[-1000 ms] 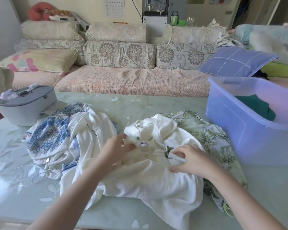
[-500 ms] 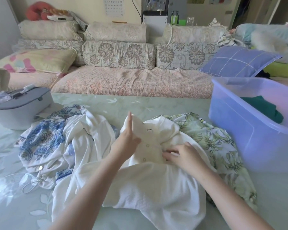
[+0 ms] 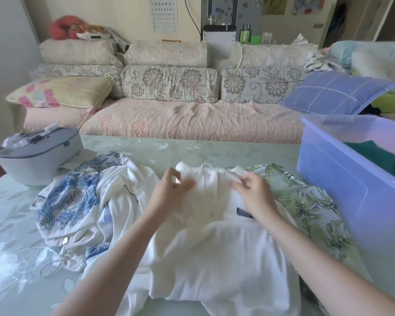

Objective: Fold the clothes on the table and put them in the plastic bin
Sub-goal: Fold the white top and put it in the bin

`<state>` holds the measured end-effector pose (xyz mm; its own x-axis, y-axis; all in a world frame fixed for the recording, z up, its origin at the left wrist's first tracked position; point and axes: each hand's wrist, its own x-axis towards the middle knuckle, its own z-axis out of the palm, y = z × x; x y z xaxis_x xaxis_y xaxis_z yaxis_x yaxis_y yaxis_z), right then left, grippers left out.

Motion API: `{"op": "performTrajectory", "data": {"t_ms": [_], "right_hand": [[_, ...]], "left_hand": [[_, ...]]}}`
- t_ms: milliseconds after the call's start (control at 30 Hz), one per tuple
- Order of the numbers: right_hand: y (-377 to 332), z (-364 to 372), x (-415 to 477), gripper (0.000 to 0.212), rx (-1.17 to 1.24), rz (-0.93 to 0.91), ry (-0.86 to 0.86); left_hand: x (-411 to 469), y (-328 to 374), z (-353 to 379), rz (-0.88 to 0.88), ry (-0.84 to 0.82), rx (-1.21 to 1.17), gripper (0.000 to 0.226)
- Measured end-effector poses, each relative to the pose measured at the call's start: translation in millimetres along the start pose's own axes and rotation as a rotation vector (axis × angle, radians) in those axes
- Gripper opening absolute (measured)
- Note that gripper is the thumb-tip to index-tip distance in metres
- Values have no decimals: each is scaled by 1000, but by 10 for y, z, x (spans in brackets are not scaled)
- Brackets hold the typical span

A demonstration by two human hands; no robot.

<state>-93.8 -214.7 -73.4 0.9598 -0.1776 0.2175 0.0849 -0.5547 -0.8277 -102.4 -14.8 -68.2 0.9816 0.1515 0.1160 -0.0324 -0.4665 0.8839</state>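
Fingers of our right hand pinch the shirt collar; our left hand grips its other side, on the counter.

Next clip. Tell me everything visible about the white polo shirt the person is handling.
The white polo shirt is a soft, textured knit with a collar, a button placket showing white buttons, and a small dark label on the chest. It lies front up, rumpled and unfolded, on the table, collar away from the person. The left hand and right hand pinch the collar at either side. It lies partly over a leaf-print garment and against a blue-patterned garment.
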Motion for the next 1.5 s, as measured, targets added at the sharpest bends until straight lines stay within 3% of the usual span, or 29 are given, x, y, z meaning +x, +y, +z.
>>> {"op": "performTrajectory", "data": {"t_ms": [100, 200, 233, 300, 367, 400, 467, 533, 600, 700, 733, 800, 967, 1133, 1200, 1233, 1300, 1367, 1433, 1500], "right_hand": [[-316, 5, 374, 12, -102, -95, 175], [-511, 10, 663, 6, -221, -147, 312], [-486, 18, 717, 2, -301, -149, 273], [-297, 53, 733, 3, -484, -112, -54], [11, 56, 643, 14, -453, -47, -431], [139, -7, 580, 22, -359, -13, -475], [322, -236, 478, 31, -192, 30, -288], [527, -474, 410, 27, -232, 85, -135], [659, -623, 315, 27, -360, 134, -179], [622, -634, 162, 18, -373, 89, -243], [586, -621, 153, 18, -372, 71, -242], [494, -627, 175, 20, -374, 24, -194], [305, -1036, 242, 9, -409, -14, 206], [414, -1267, 145, 11, -364, -23, 332], [436, -1242, 165, 11, -288, 45, 228], [436, -1212, 188, 14, -308, 96, 116], [437, -1134, 211, 30, -394, 172, -122], [443, -1057, 205, 43, -428, 165, -223], [484, -995, 204, 51, -436, 158, -235], [544, -948, 202, 47, -419, 157, -196]], "left_hand": [[299, 247, -24, 156, 139, 63, 31], [572, 409, 1, 194, 238, 44, 36], [629, 394, 20, 206, 264, 132, 41], [625, 273, 72, 218, 262, 469, 49], [447, 56, 144, 250, 49, 765, 44], [307, -91, 181, 271, -119, 855, 45], [7, -396, 218, 301, -363, 1017, 48], [-157, -594, 209, 283, -441, 1091, 44], [-202, -562, 184, 252, -430, 965, 47], [-295, -321, 226, 291, -391, 831, 90], [-351, -286, 274, 296, -423, 848, 92], [-458, -321, 375, 223, -504, 893, 78], [-510, -407, 406, 81, -573, 888, 66], [-442, -476, 397, 25, -585, 919, 68], [-389, -475, 367, -24, -588, 884, 65], [-358, -436, 349, -37, -514, 809, 57], [-293, -292, 282, 46, -241, 708, 32], [-201, -229, 178, 168, -19, 706, 29], [-116, -297, 95, 129, -11, 651, 37], [-93, -366, 92, 63, -111, 609, 40]]}}
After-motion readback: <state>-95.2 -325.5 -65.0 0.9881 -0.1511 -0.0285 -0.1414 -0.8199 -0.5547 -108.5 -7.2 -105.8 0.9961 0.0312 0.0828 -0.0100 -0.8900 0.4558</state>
